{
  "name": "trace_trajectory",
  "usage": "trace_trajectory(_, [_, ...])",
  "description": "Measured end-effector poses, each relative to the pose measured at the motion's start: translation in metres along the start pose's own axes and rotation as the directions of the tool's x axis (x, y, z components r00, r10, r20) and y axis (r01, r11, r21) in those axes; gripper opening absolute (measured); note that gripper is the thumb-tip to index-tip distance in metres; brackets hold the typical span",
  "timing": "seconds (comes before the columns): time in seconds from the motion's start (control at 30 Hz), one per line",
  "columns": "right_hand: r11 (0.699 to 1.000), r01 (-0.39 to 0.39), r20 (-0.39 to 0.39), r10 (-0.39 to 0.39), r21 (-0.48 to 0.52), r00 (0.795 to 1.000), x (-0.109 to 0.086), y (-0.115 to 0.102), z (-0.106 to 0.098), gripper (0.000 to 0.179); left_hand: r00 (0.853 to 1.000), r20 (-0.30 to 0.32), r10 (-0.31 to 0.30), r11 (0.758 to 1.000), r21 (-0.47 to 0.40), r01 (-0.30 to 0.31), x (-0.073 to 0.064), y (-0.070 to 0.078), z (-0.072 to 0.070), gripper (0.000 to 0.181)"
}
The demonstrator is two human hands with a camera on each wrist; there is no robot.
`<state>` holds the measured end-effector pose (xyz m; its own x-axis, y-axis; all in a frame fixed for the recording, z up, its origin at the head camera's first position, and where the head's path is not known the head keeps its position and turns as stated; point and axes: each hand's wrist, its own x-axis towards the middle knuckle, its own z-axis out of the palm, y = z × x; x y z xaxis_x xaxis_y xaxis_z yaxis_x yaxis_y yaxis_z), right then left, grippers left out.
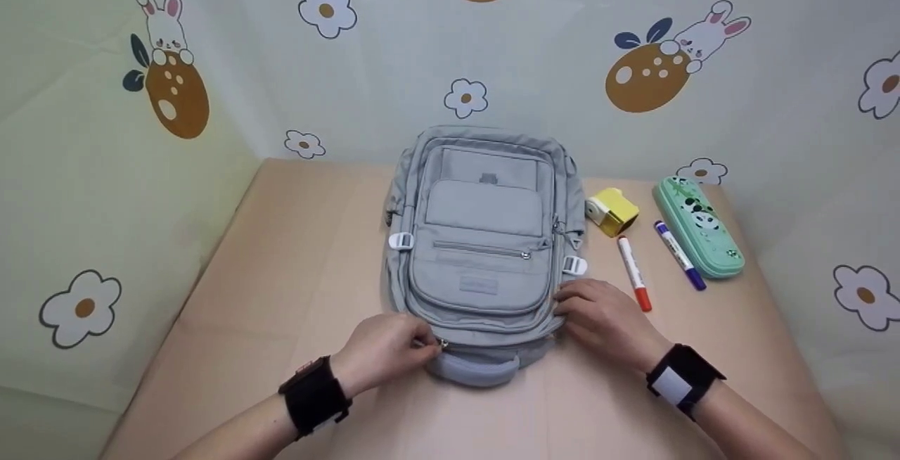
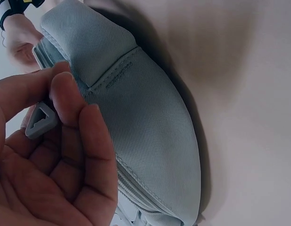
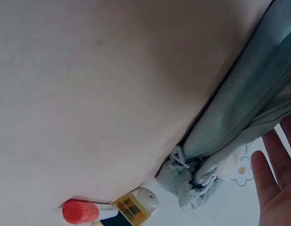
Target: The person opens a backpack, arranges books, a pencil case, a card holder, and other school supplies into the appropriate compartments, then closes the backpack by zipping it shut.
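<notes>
The backpack [image 1: 485, 203] lies front-up on the table [image 1: 281, 249]. The left hand [image 1: 390, 346] pinches a zipper pull [image 2: 41, 121] near the carry handle [image 1: 478, 371]; the right hand [image 1: 608, 316] touches the backpack's right edge, grip indeterminate. Pull engagement is complete; zipper travel appears unfinished, direction undetermined. The pencil case [image 1: 701, 228], red marker [image 1: 635, 273] and blue marker [image 1: 680, 256] lie outside.

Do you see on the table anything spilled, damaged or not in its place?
Nothing stands out as spilled or damaged; only the red marker and blue marker lie loose between the backpack and the pencil case, perhaps slightly untidy.
</notes>
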<state>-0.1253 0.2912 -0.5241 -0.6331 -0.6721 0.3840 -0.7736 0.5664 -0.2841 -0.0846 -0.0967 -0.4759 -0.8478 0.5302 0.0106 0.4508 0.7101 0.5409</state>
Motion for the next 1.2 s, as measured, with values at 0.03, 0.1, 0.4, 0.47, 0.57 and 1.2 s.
trace_trajectory(0.03, [1.0,0.005,-0.007,-0.005,-0.005,1.0,0.0,0.001,0.001,0.03,1.0,-0.001,0.002,1.0,0.003,-0.002,0.0,0.0,0.0,0.005])
trace_trajectory(0.1, [0.999,0.03,-0.027,-0.03,-0.021,0.999,0.0,0.003,0.004,0.026,1.0,-0.006,0.005,1.0,0.005,-0.005,0.0,0.001,0.0,0.005])
trace_trajectory(0.4, [0.995,0.092,-0.064,-0.095,-0.036,0.993,0.002,0.006,0.006,0.022,0.999,-0.013,0.039,0.999,0.015,-0.039,0.005,0.008,0.001,0.008])
trace_trajectory(0.47, [0.995,0.091,-0.059,-0.094,-0.036,0.994,0.002,0.006,0.005,0.022,0.999,-0.007,0.047,0.999,0.02,-0.047,0.007,0.011,0.002,0.008])
trace_trajectory(0.57, [0.996,0.082,-0.053,-0.084,-0.035,0.995,0.002,0.007,0.005,0.022,0.997,0.011,0.07,0.997,0.03,-0.071,0.012,0.018,0.005,0.009])
trace_trajectory(1.2, [0.997,0.081,-0.063,-0.082,-0.021,0.995,0.003,0.004,0.011,0.022,0.981,0.063,0.185,0.971,0.14,-0.192,0.043,0.059,0.026,0.012])
